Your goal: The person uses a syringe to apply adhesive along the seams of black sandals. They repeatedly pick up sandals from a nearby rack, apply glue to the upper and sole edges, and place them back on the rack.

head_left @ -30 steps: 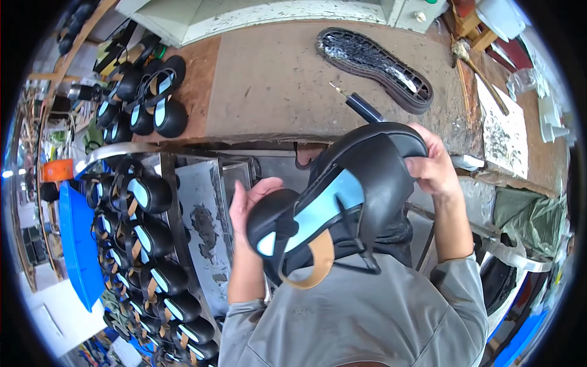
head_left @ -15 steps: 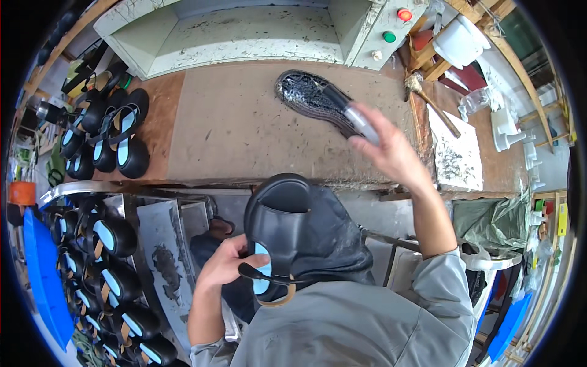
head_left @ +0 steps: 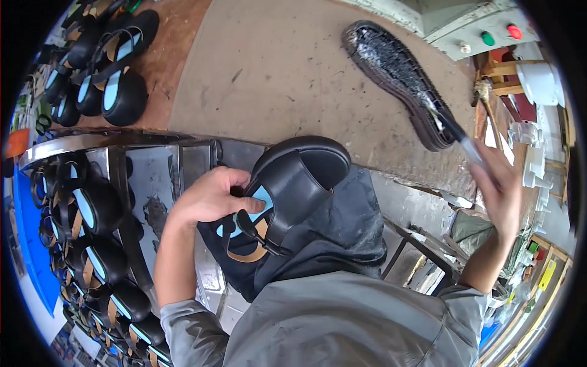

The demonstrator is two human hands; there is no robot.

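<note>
My left hand (head_left: 215,194) grips a black sandal (head_left: 291,194) by its side, the thumb resting on the light-blue footbed. The sandal has a wide front band and a loose ankle strap with a tan lining, and it lies over my dark-clad lap. In my right hand (head_left: 500,181) is a brush (head_left: 469,145) with a pale handle and dark end, slightly smeared by motion. Its tip touches the narrower end of a dark shoe sole (head_left: 418,116) lying on the bench. The sole's inner face looks wet, with whitish smears toward the broad end.
The brown workbench (head_left: 263,73) spans the far side. Several black sandals (head_left: 125,98) stand on its left, and more fill a rack (head_left: 101,208) below. At right are a hammer (head_left: 489,113), a white container (head_left: 541,82) and a pale cabinet (head_left: 468,30) with coloured buttons.
The brush has travelled from the sole's middle to its narrower end. My left hand has tilted the sandal, its toe now pointing more to the right. The whole view has turned.
</note>
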